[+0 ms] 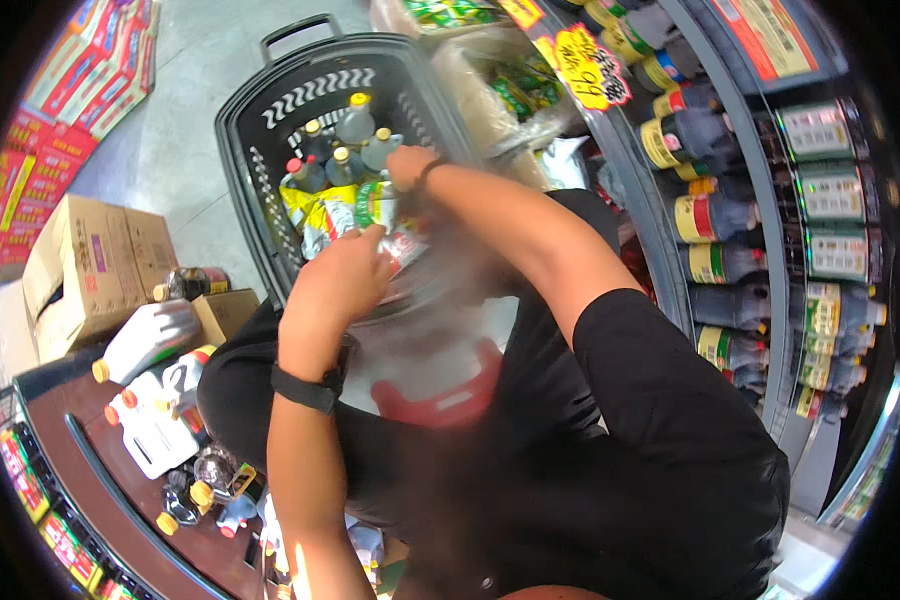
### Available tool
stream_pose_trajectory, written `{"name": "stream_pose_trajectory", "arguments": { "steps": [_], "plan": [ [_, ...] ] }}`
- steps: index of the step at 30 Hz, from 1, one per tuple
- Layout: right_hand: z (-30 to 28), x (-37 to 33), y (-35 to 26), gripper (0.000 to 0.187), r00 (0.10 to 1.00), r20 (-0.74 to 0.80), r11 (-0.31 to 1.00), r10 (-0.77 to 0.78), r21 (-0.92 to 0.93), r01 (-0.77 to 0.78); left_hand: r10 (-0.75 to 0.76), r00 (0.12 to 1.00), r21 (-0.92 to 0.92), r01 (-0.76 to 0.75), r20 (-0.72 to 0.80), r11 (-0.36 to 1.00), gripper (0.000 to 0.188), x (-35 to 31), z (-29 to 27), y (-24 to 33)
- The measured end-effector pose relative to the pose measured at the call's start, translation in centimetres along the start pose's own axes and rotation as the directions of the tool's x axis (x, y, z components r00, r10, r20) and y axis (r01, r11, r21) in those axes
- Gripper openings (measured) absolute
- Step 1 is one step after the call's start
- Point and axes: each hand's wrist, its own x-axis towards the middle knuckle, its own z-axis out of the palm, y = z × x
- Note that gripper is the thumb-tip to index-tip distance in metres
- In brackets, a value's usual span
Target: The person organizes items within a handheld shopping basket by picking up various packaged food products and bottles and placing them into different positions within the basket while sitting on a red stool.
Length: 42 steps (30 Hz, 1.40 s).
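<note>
A dark grey plastic shopping basket (232,120) stands on the floor in front of me, its handle at the far end. Inside are several capped bottles (354,125) and, nearer to me, yellow-and-silver packets (315,208). My left hand (338,275) reaches over the near part of the basket, its fingers closed on a shiny packet (402,247) with red and white print. My right hand (412,168) is at the basket's right side, fingers curled, close beside a gold-capped bottle (378,152). What its fingers hold, if anything, is hidden.
Shelves of dark sauce bottles (705,215) line the right. Bagged green packets (515,90) lie beyond the basket's right side. On the left are a cardboard box (95,270), white jugs (155,425) and a brown platform (100,490). A red stool (440,395) shows between my legs.
</note>
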Motion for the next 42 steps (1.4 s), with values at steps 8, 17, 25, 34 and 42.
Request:
{"name": "stream_pose_trajectory", "arguments": {
  "steps": [8,17,25,34,42],
  "plan": [
    [-7.4,-8.4,1.8,0.030,0.973,-0.188,0.991,-0.135,-0.007,0.137,0.018,1.000,0.069,-0.018,-0.003,0.997,0.065,2.8,1.2,-1.3],
    [-15.9,-20.8,4.1,0.033,0.891,-0.280,0.868,-0.356,0.253,0.427,0.240,0.947,-0.103,-0.266,-0.213,0.958,0.111,4.7,-0.8,1.7],
    [-13.8,-22.6,6.9,0.043,0.801,-0.502,0.701,-0.327,0.440,0.562,0.162,0.971,-0.394,-0.220,-0.175,0.892,0.085,5.0,1.6,5.3],
    [-12.2,-22.6,8.0,0.065,0.462,-0.883,0.531,-0.075,0.357,0.768,0.046,0.917,-0.510,-0.261,-0.395,0.819,0.079,9.4,2.8,8.2],
    [-13.6,-25.3,8.0,0.088,0.040,-0.921,0.795,0.387,0.355,0.491,0.099,0.700,-0.235,-0.365,-0.708,0.901,0.078,18.2,3.0,15.5]
  ]
}}
